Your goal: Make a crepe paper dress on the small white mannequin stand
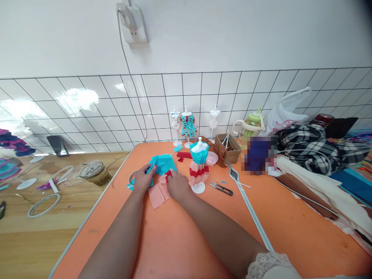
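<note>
My left hand (144, 177) pinches the near-left edge of a turquoise sheet of crepe paper (164, 162), thumb on top. My right hand (178, 186) has its fingers curled down over a small red and pink paper strip (164, 178); its fingertips are partly hidden. Between my wrists lies a folded pink crepe paper piece (158, 195). A tape roll (133, 178) is partly behind my left hand. Just right of my right hand stands a small dress form (199, 159) wearing a turquoise, pink and red paper dress. Thread snips (221, 188) lie beyond it on the orange tabletop (174, 248).
Other small dress forms (214, 122) stand by the tiled wall. A cardboard box (228, 149), a pink bowl (212, 158) and a green-lidded bottle (252, 123) are at the back. White strips (251, 211) and a plaid cloth (314, 147) lie right; a jar (95, 172) stands left.
</note>
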The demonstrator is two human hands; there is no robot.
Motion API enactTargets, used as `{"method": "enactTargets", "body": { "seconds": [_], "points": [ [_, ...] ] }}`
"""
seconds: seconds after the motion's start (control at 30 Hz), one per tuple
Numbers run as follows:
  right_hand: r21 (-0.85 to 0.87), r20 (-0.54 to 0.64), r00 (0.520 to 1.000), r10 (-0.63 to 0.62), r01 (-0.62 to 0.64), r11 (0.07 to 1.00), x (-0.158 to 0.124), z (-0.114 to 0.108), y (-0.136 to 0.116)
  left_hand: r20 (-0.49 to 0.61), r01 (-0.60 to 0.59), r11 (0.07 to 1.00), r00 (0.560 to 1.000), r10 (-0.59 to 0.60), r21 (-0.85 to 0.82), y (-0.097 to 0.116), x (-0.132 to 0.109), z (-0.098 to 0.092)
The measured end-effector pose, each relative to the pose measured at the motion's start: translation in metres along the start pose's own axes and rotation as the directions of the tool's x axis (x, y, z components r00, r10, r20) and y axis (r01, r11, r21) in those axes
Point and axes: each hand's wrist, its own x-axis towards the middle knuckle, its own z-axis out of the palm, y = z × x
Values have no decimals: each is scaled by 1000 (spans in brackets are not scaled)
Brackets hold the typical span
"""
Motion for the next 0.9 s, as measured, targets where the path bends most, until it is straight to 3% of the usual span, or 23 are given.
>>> {"method": "enactTargets", "body": {
  "seconds": [0.13,0.23,0.33,0.37,0.4,0.43,0.5,0.6,0.7,0.73,0.8,0.9],
  "points": [
    [-48,34,999,5,-3,999,-25,-12,1,42,-9,1000,999,8,28,4,-3,2],
    [-61,-18,1000,-13,12,998,-53,-27,8,21,-25,996,1000,24,84,13,-8,5],
    [26,-211,967,-141,150,988,-83,-38,15,-105,-141,990,984,143,25,31,-14,-4],
    [83,-298,937,-183,216,973,-92,-41,17,-111,-207,976,974,198,-71,39,-17,-12],
    [146,-386,900,-204,278,949,-100,-43,19,-43,-270,941,963,267,-205,48,-21,-21],
    [208,-462,865,-197,322,924,-107,-46,21,74,-307,893,935,348,-329,58,-25,-33],
    [293,-582,802,-135,362,885,-117,-53,29,275,-355,826,822,499,-437,77,-37,-58],
    [256,-695,712,-97,371,893,-124,-64,45,373,-388,822,752,544,-417,98,-66,-83],
    [171,-728,680,-84,299,939,-125,-67,59,630,-344,827,536,562,-445,104,-105,-76],
    [155,-725,684,-77,271,950,-125,-66,62,698,-294,852,489,523,-432,102,-117,-67],
    [136,-715,695,-71,237,962,-126,-61,64,730,-296,896,521,442,-331,98,-140,-44],
    [133,-717,690,-101,277,952,-128,-58,64,706,-530,818,491,510,-223,89,-155,-12]
  ]
}}
